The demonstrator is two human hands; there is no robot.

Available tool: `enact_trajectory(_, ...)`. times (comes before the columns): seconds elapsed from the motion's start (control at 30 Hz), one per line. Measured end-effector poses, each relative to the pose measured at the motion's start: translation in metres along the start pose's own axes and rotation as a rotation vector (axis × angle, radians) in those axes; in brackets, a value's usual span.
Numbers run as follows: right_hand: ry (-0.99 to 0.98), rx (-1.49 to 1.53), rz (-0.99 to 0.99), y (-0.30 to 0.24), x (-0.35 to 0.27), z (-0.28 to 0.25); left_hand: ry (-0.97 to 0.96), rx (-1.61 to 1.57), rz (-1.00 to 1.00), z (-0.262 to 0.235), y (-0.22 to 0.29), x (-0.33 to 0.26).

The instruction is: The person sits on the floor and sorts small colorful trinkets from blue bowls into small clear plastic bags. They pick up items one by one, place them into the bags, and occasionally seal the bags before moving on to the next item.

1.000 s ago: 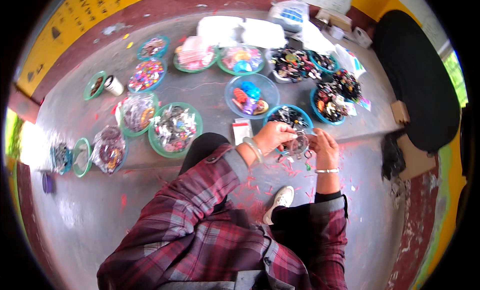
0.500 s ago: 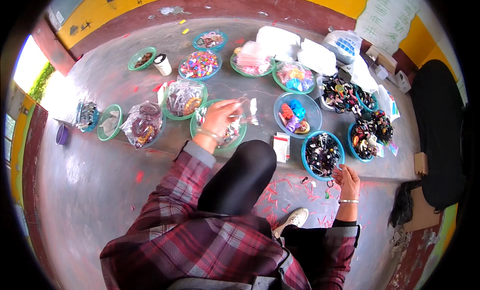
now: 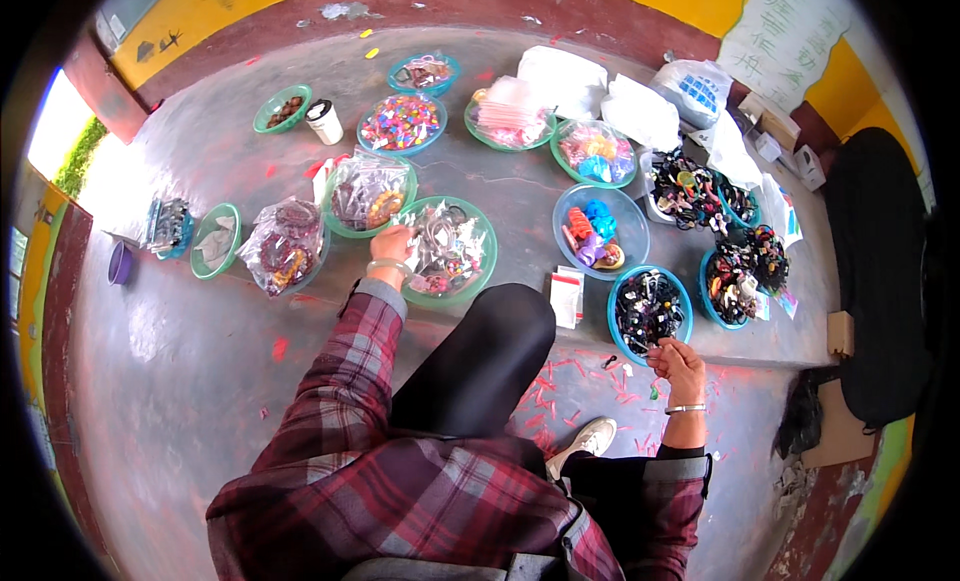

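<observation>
My left hand (image 3: pixel 392 245) reaches out to the left rim of a green bowl (image 3: pixel 483 243) heaped with clear packets of small trinkets. Its fingers curl down on a clear packet (image 3: pixel 420 249) lying on that heap. My right hand (image 3: pixel 680 363) hovers low at the near rim of a blue bowl (image 3: pixel 622 333) full of dark hair ties. Its fingertips are pinched together, and I cannot see anything between them. Both wrists wear a bracelet. My black-clad knee (image 3: pixel 490 351) rises between the two hands.
Many more bowls of colourful trinkets stand in a curve on the concrete step, including a blue bowl (image 3: pixel 600 223) with hair clips and a green bowl (image 3: pixel 368 196) of bagged items. White bags (image 3: pixel 568 79) lie behind. A white cup (image 3: pixel 324 123) is far left. My shoe (image 3: pixel 585 443) rests below.
My left hand has carried the clear packet from the blue bowl at the right over to the green bowl and lowered it onto the heap. My right hand stayed by the blue bowl.
</observation>
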State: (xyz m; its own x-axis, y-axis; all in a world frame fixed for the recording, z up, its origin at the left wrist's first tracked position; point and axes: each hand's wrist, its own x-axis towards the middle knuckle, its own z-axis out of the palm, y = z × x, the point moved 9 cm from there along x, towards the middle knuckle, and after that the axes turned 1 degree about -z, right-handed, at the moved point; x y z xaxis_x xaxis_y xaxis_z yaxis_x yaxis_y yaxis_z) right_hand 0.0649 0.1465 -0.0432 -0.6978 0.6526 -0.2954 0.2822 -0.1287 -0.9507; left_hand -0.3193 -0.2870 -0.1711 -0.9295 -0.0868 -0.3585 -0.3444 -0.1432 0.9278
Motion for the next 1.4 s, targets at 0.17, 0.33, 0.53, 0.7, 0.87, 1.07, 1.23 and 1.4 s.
enact_trajectory(0.17, 0.070, 0.026, -0.070, -0.014, 0.000, -0.012, 0.229, 0.254, 0.410, 0.003, 0.052, -0.004)
enact_trajectory(0.33, 0.253, 0.175, -0.132, -0.027, 0.000, -0.046, -0.098, -0.003, 0.346, 0.120, 0.144, -0.088)
enact_trajectory(0.53, 0.340, 0.331, -0.152, -0.025, 0.002, -0.064, -0.654, -0.147, 0.290, 0.280, 0.145, -0.194)
enact_trajectory(0.7, 0.322, 0.255, -0.117, -0.019, 0.008, -0.067, -0.633, 0.150, 0.233, 0.317, -0.026, -0.211)
enact_trajectory(0.87, 0.235, 0.246, -0.105, -0.021, 0.004, -0.059, -0.082, 0.785, 0.035, 0.203, -0.200, -0.141)
enact_trajectory(1.07, 0.240, 0.218, -0.104, -0.027, -0.004, -0.060, -0.053, 0.736, 0.017, 0.209, -0.194, -0.136)
enact_trajectory(1.23, 0.228, 0.218, -0.113, -0.030, -0.002, -0.056, -0.122, 0.864, 0.044, 0.225, -0.191, -0.140)
enact_trajectory(1.4, 0.214, 0.184, -0.082, -0.028, 0.002, -0.051, -0.185, 0.839, -0.021, 0.230, -0.209, -0.125)
